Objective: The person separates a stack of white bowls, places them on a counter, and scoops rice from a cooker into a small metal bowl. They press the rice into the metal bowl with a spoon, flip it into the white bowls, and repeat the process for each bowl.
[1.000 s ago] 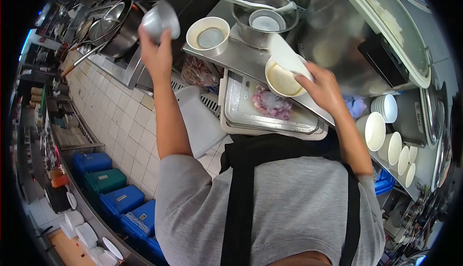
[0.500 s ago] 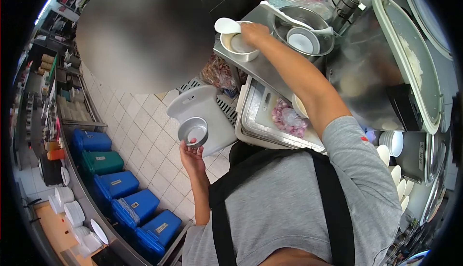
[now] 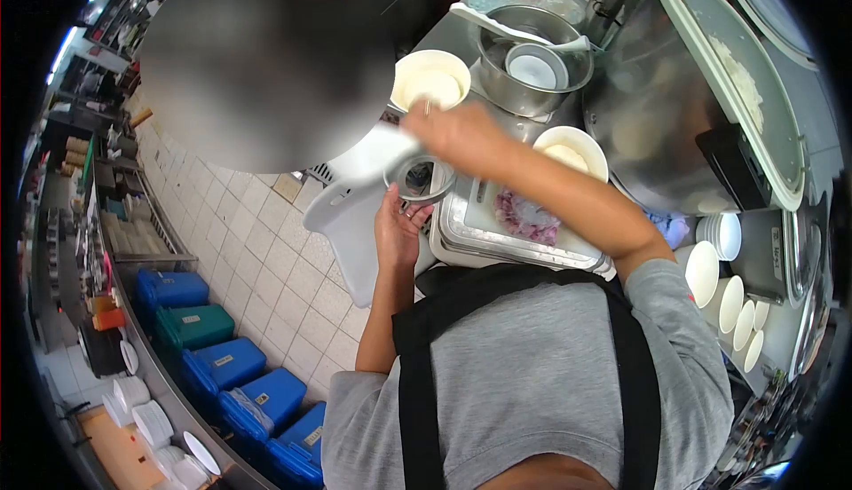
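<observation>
My left hand (image 3: 404,231) holds a small round metal bowl (image 3: 442,190) by its side, low in front of me. Just above it is my right hand (image 3: 457,139), smeared by motion, with its fingers closed. A blurred white paddle (image 3: 377,148) sticks out to the left of that hand. Beyond the right hand, a cream-coloured bowl (image 3: 432,77) stands at the counter's edge. Under my right forearm, partly hidden, sits another cream bowl (image 3: 581,142) with pale contents. A large metal basin (image 3: 532,99) holds a smaller metal bowl (image 3: 537,66), and a long white utensil (image 3: 515,30) lies across its rim.
At right stands a large steel container (image 3: 643,108) with a pale rim. Purplish pieces in clear plastic (image 3: 528,215) lie on a lidded box (image 3: 470,224). A grey plastic chair (image 3: 342,233) is left of my left hand. Lidded bins (image 3: 222,361) line the lower left.
My right hand has pulled back from the counter toward me. My left hand has brought the metal bowl right and up, beneath it. My view has shifted slightly.
</observation>
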`<action>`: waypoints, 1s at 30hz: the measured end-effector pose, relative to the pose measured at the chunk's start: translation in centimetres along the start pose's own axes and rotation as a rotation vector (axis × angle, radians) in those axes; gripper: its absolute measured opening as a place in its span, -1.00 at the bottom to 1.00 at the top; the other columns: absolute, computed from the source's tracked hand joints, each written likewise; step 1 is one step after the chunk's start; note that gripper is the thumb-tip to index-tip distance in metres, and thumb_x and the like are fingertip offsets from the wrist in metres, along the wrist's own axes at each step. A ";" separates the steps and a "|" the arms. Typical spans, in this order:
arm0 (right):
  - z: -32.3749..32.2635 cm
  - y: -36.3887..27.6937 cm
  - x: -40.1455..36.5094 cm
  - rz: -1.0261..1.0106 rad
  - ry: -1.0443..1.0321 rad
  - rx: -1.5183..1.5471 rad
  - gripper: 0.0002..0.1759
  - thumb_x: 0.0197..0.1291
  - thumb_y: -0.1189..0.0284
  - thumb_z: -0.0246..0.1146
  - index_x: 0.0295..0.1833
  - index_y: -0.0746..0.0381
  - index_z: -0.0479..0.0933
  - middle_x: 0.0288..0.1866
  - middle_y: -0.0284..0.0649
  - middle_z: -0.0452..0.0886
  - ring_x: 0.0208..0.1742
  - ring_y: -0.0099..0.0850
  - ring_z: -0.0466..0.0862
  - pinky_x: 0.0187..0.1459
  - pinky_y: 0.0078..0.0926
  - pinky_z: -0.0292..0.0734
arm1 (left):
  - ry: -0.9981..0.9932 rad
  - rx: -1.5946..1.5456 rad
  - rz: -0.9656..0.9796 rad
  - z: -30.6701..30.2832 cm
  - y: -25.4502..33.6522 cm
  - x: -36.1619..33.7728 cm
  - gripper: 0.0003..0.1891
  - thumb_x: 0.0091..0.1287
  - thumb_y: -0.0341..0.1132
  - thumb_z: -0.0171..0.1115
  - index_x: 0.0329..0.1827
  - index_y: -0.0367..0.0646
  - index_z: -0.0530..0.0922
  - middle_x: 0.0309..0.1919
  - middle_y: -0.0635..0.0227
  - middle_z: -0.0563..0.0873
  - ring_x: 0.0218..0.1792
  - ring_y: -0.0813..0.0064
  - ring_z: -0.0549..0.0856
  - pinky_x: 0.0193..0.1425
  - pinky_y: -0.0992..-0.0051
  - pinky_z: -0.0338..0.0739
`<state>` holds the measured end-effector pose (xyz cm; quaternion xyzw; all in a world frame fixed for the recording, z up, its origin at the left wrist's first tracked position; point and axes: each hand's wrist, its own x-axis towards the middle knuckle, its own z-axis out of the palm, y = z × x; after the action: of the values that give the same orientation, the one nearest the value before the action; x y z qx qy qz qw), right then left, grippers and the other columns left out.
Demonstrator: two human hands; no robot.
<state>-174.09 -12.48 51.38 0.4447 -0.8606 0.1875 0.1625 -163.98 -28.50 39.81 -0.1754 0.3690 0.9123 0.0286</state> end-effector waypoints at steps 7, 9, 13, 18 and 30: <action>-5.6 -3.9 -8.6 0.217 -0.059 0.318 -0.59 -0.05 0.46 0.34 0.01 0.12 0.53 -0.11 -0.23 0.57 -0.27 -0.22 0.66 -0.28 -0.26 0.59 | -0.053 0.118 0.196 -1.1 -1.1 -1.3 -0.70 0.42 -0.25 -0.04 0.06 -0.26 0.45 -0.04 0.17 0.62 0.00 0.28 0.63 0.01 0.23 0.61; -9.6 -3.3 -11.9 0.249 0.025 0.239 -0.50 -0.11 0.48 0.36 0.06 0.08 0.56 -0.28 -0.23 0.62 -0.30 -0.24 0.65 -0.28 -0.33 0.59 | 0.021 0.130 0.168 -1.8 -1.0 0.0 -0.68 0.41 -0.22 -0.06 0.07 -0.25 0.45 -0.03 0.12 0.62 -0.05 0.28 0.65 -0.04 0.24 0.64; -22.6 -3.9 -16.8 0.433 0.213 0.010 -0.61 -0.14 0.53 0.39 -0.08 0.14 0.63 -0.27 -0.21 0.70 -0.28 -0.26 0.70 -0.24 -0.43 0.62 | -0.133 -0.060 0.143 5.5 3.0 0.9 -0.67 0.39 -0.20 -0.03 0.06 -0.26 0.43 -0.02 0.09 0.63 -0.15 0.28 0.69 -0.21 0.30 0.69; -35.9 -0.7 -20.2 0.759 0.202 -0.147 -0.57 -0.05 0.52 0.29 0.03 0.34 0.55 -0.06 -0.15 0.66 0.00 -0.36 0.64 0.07 -0.47 0.51 | -0.488 0.100 0.096 17.9 3.8 0.9 -0.60 0.39 -0.17 0.04 0.19 -0.21 0.40 0.07 0.17 0.59 -0.04 0.33 0.64 -0.08 0.33 0.69; -42.0 22.2 -24.1 0.674 -0.533 -1.028 -0.76 0.08 0.33 0.20 -0.14 0.11 0.64 -0.30 -0.17 0.68 -0.23 -0.19 0.65 -0.07 -0.38 0.50 | -0.919 0.067 0.151 47.2 -2.3 0.8 -0.68 0.31 -0.24 0.18 -0.04 -0.30 0.42 -0.11 0.18 0.52 -0.09 0.26 0.55 0.04 0.12 0.61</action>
<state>-174.38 36.01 73.49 0.0489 -0.9430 -0.3219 0.0681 -178.36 5.33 69.45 0.2752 0.3589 0.8826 0.1282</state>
